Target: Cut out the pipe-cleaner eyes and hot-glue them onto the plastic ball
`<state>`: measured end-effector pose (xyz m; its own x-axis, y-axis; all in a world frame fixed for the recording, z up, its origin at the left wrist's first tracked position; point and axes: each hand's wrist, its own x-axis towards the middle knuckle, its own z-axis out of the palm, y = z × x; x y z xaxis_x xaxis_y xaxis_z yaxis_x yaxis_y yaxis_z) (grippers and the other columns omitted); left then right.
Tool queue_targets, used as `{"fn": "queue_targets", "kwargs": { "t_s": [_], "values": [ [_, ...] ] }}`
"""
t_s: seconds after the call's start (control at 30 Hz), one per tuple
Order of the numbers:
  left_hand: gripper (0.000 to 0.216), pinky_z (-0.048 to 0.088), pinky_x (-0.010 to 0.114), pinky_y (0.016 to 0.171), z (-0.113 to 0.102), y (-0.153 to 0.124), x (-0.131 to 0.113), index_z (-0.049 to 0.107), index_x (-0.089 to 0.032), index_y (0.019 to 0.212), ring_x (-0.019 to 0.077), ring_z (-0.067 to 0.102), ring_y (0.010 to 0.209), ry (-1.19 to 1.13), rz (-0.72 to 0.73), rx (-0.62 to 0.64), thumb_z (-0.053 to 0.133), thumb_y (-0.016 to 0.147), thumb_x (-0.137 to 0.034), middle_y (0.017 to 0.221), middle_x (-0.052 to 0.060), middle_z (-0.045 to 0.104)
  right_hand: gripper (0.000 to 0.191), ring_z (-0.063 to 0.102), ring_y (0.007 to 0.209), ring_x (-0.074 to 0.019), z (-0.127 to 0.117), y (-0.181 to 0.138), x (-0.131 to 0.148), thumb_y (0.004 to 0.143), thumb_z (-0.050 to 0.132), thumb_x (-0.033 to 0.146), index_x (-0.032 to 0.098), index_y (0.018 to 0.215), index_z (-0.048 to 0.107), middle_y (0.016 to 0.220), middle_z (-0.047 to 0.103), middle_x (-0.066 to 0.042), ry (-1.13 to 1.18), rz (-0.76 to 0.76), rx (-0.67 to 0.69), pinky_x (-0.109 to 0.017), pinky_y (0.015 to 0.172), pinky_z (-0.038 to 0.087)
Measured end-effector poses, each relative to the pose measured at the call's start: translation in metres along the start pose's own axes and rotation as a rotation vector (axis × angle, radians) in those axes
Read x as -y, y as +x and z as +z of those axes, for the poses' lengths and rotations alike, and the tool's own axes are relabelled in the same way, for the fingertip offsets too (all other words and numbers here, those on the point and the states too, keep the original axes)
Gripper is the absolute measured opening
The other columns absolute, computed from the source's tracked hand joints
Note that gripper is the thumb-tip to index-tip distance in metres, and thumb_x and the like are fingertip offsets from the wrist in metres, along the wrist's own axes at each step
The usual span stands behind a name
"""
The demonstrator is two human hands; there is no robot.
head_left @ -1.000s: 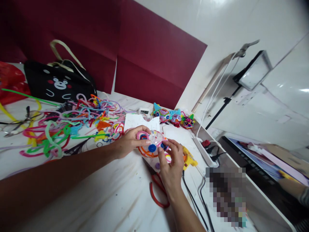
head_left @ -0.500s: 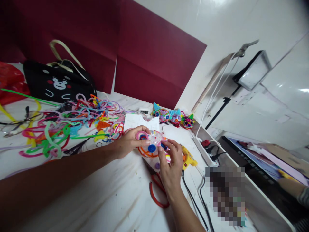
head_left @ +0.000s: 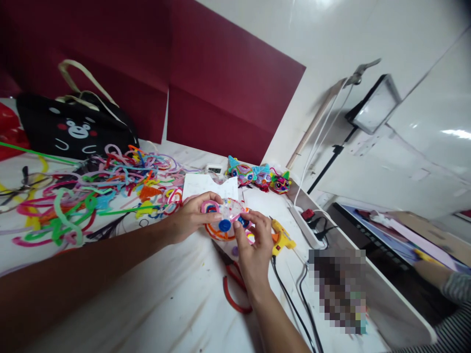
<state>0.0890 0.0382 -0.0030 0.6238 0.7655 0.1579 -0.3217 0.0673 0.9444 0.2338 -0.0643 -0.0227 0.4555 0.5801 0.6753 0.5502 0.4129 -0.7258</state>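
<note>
Between my hands is a pipe-cleaner animal face, clear in the middle, with pink and orange edging, dark blue eye patches and a blue round button. My left hand pinches its left side, thumb on the front near one eye. The fingers and thumb of my right hand close on its right side by the other eye. Beneath it on the table lie red-handled scissors, partly covered by my right hand and wrist. Just right of that hand rests a yellow glue gun.
Tangled pipe cleaners cover the table's left side. White paper lies behind my hands, with several colourful animal faces farther back. A black bag stands at back left. A power strip and cables lie right. Another person's sleeve shows far right.
The whole view has shifted slightly, so everything appears a little farther left. Both hands keep their hold on the animal face, with hardly any change in finger position.
</note>
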Motion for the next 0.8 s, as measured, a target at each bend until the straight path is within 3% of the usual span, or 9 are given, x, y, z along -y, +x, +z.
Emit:
{"fn": "queue_targets", "kwargs": {
  "t_s": [0.17, 0.3, 0.57, 0.8],
  "values": [
    [0.043, 0.051, 0.022, 0.069, -0.003, -0.001, 0.002, 0.058, -0.020, 0.099, 0.0116, 0.063, 0.070, -0.041, -0.030, 0.016, 0.087, 0.067, -0.024, 0.078, -0.002, 0.065, 0.015, 0.058, 0.110, -0.0216, 0.003, 0.000, 0.004, 0.086, 0.067, 0.030, 0.022, 0.099, 0.067, 0.111, 0.058, -0.007, 0.066, 0.091, -0.003, -0.038, 0.091, 0.051],
    [0.044, 0.053, 0.025, 0.068, -0.007, 0.001, 0.007, 0.057, -0.020, 0.098, 0.0147, 0.066, 0.070, -0.074, -0.029, 0.044, 0.087, 0.066, -0.025, 0.080, 0.001, 0.068, 0.028, 0.060, 0.107, -0.0213, 0.006, -0.001, 0.005, 0.083, 0.069, 0.030, 0.021, 0.108, 0.061, 0.111, 0.062, -0.006, 0.099, 0.144, -0.030, -0.042, 0.098, 0.049],
    [0.047, 0.057, 0.029, 0.072, -0.011, 0.002, 0.004, 0.056, -0.021, 0.099, 0.0192, 0.071, 0.075, -0.132, -0.050, 0.066, 0.088, 0.065, -0.025, 0.086, 0.004, 0.073, 0.045, 0.052, 0.128, -0.0234, 0.009, -0.003, 0.011, 0.088, 0.065, 0.032, 0.020, 0.130, 0.058, 0.134, 0.059, -0.011, 0.081, 0.090, 0.011, -0.045, 0.112, 0.041],
    [0.047, 0.058, 0.031, 0.074, -0.015, 0.001, 0.004, 0.055, -0.023, 0.100, 0.0234, 0.072, 0.084, -0.135, -0.067, 0.073, 0.087, 0.065, -0.026, 0.098, 0.007, 0.074, 0.048, 0.050, 0.134, -0.0249, 0.008, -0.003, 0.015, 0.083, 0.072, 0.034, 0.019, 0.127, 0.064, 0.142, 0.054, -0.013, 0.155, 0.136, 0.023, -0.046, 0.114, 0.041]
  ]
}}
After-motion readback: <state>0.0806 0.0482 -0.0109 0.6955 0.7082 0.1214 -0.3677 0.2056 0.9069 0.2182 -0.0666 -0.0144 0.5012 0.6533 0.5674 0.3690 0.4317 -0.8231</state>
